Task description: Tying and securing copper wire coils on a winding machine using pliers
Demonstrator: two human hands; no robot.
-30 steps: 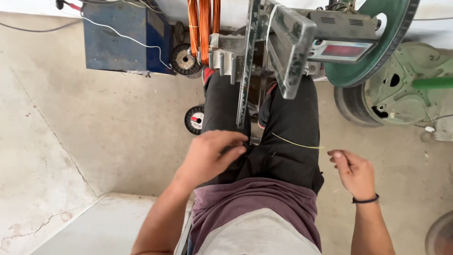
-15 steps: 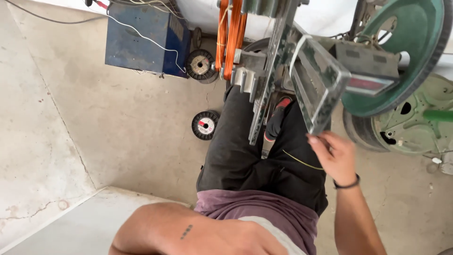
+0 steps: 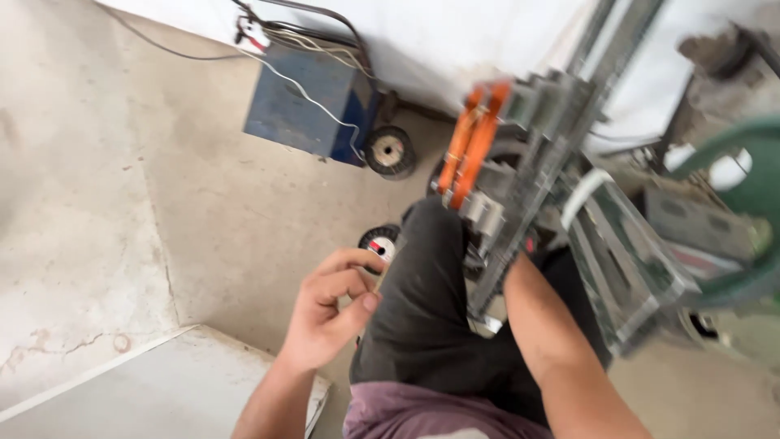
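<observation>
My left hand (image 3: pixel 329 313) hovers beside my left knee in black trousers (image 3: pixel 422 309), fingers curled and thumb pressed against the forefinger; whether it pinches anything small is unclear. My right forearm (image 3: pixel 552 341) reaches up across my lap to the grey metal frame of a machine (image 3: pixel 561 171), and the hand itself is hidden behind that frame. Two orange strips (image 3: pixel 473 146) hang on the frame's left side. The picture is blurred by motion.
A blue box unit (image 3: pixel 305 102) with cables stands on the concrete floor at the back. A wire spool (image 3: pixel 388 150) sits next to it, another spool (image 3: pixel 379 241) by my knee. A green wheel (image 3: pixel 751 203) is at right, a pale slab (image 3: pixel 138 382) at lower left.
The view swung left and down. My left hand came up from the bottom edge to beside my knee. My right hand went from gripping the frame's bar in plain sight to hidden behind it.
</observation>
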